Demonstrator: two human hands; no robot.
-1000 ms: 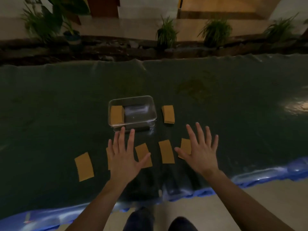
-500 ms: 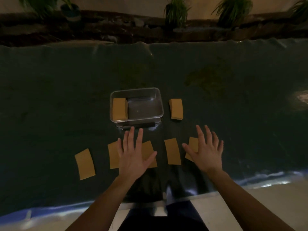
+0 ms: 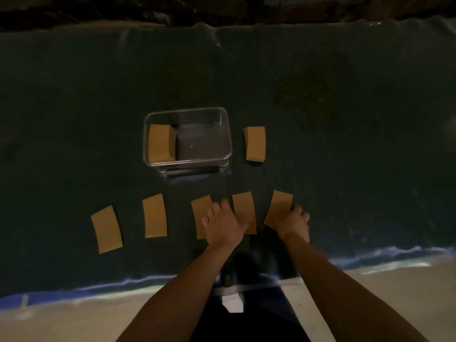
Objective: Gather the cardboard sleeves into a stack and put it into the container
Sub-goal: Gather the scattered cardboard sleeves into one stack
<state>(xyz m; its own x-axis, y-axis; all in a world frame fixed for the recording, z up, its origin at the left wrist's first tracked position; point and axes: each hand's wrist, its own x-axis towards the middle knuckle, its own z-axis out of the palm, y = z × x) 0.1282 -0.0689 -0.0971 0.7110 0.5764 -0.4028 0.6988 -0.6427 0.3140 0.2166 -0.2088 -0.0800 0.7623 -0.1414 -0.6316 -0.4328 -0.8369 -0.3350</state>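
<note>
Several flat brown cardboard sleeves lie in a row on the dark sheet: a far-left sleeve (image 3: 106, 229), a second sleeve (image 3: 154, 215), a third sleeve (image 3: 200, 209), a fourth sleeve (image 3: 243, 207) and a fifth sleeve (image 3: 278, 208). My left hand (image 3: 223, 224) rests on the third sleeve with fingers bent down, its thumb reaching onto the fourth. My right hand (image 3: 296, 220) curls around the fifth sleeve's lower right edge. The clear container (image 3: 228, 134) behind the row holds a sleeve stack (image 3: 161, 143) in its left part. Another small stack (image 3: 255, 143) lies to its right.
The dark sheet (image 3: 345, 144) covers the whole work surface, with its blue-lit near edge (image 3: 123, 283) just in front of me. A dim ledge of soil (image 3: 222, 8) runs along the far side.
The view tilted down and closer. Both hands dropped from hovering with spread fingers onto the sleeves: the left onto the third sleeve, the right shifted to the fifth sleeve's right edge and curled.
</note>
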